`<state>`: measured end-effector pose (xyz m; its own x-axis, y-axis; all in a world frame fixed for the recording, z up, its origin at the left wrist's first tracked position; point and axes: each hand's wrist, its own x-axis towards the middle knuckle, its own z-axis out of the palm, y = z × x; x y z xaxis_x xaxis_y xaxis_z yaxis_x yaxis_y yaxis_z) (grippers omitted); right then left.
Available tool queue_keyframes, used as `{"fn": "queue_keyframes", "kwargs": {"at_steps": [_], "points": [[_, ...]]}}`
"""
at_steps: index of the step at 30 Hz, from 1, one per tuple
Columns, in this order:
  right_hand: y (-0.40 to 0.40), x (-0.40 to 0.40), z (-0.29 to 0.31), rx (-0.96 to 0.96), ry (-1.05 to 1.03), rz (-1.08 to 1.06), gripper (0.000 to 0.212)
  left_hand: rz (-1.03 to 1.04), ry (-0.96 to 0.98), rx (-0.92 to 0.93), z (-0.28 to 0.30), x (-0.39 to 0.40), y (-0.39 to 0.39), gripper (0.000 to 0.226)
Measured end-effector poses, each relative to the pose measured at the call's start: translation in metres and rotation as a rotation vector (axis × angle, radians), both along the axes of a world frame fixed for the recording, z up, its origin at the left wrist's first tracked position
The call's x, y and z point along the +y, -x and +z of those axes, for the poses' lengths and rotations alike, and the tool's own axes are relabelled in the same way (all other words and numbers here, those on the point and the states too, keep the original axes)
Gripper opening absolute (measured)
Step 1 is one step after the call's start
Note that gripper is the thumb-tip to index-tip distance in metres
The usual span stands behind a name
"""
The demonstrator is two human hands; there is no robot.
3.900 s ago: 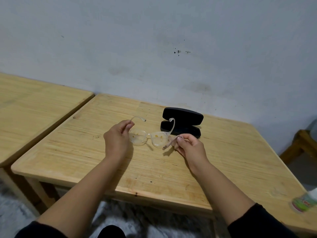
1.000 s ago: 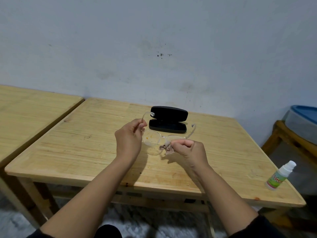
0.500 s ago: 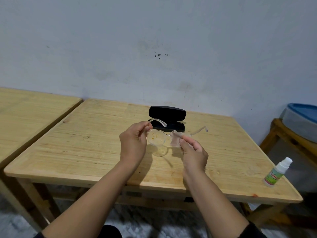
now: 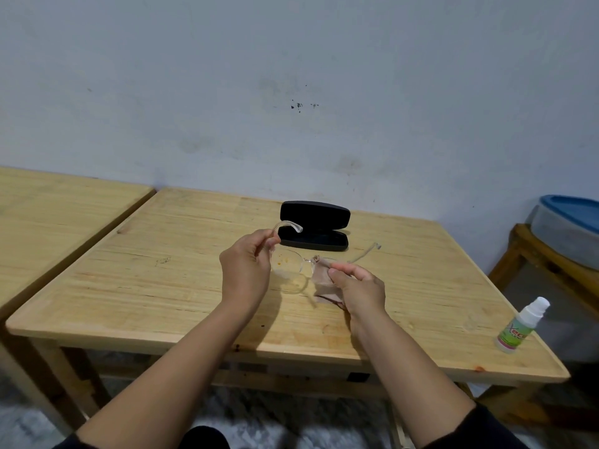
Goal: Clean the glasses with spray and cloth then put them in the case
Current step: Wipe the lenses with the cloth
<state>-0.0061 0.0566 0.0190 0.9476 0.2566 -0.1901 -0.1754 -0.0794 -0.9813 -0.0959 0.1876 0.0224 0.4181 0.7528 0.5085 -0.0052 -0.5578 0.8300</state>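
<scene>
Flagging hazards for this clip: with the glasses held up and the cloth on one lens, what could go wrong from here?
1. The left hand pinches the glasses by one temple only; rubbing with the cloth in the right hand might strain the hinge.
2. Orange specks remain on the uncovered lens, so it may get cased dirty.
3. The spray stands near the table corner; an elbow could knock it off.

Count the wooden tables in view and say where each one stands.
2. One table stands in front of the person, bearing the open case and spray bottle. A second table stands to its left, partly out of frame.
</scene>
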Motion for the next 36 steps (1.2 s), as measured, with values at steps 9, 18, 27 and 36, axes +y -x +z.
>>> {"fn": "queue_keyframes", "kwargs": {"at_steps": [9, 18, 27, 36], "points": [[-0.009, 0.005, 0.007, -0.082, 0.265, 0.047, 0.016, 0.043, 0.098, 0.007, -0.008, 0.001, 0.003, 0.018], [-0.013, 0.002, 0.016, 0.017, 0.159, 0.048, 0.010, 0.028, 0.106, -0.042, -0.001, -0.003, 0.001, 0.016], [-0.007, 0.006, 0.018, 0.160, 0.070, 0.077, 0.012, 0.022, 0.077, -0.056, -0.003, 0.001, 0.005, 0.019], [-0.011, 0.016, 0.043, 0.198, -0.003, 0.070, 0.015, 0.023, 0.094, -0.152, 0.020, 0.008, -0.002, 0.021]]}}
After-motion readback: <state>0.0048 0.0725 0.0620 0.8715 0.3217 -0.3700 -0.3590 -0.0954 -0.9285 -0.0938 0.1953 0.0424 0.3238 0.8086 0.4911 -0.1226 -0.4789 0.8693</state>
